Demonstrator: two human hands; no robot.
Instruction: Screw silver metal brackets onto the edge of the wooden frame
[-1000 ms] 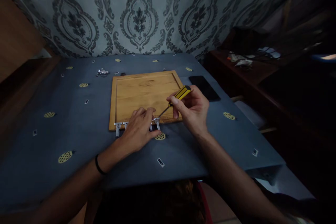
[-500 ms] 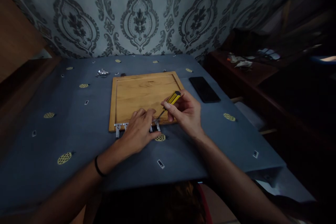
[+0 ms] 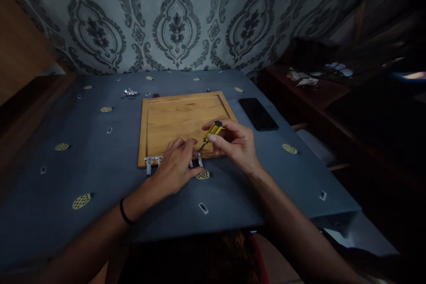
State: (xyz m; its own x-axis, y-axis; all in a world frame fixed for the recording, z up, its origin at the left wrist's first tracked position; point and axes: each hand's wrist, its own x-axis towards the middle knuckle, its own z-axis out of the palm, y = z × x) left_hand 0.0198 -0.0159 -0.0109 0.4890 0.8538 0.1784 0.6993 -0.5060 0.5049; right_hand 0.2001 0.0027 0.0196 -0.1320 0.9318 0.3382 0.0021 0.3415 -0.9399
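One broad bench, spread with a blue-grey cloth printed with yellow pineapples, carries everything within reach, and its layout matches the earlier views. On it, between the two forearms and beyond them, lies a flat rectangular wooden panel with a raised border, its place on the cloth essentially unchanged.

The change is in the bare right hand: it has come inward, closer to the left, and the forefinger now reaches over the tool's handle. Its grip is closed around a slim screwdriver with a yellow-and-black handle. The bare left hand, below a thin black wristband, stays spread across the panel's near edge, thumb and forefinger apart on either side of the metal there; whether that grip pinches anything, I cannot tell.

A black rectangular phone lies just beside the panel, to its right, where it was.

The screwdriver stands more steeply than a second ago, shaft slanting down to the left, tip at or very near the right-hand silver metal fitting. That suggests the work is concentrated on this one spot, with the left hand serving as a steady; whether the tip is seated is too small to tell. Another silver metal bracket sits at the panel's near left corner. Beyond the far left corner, a little cluster of shiny metal parts lies undisturbed.
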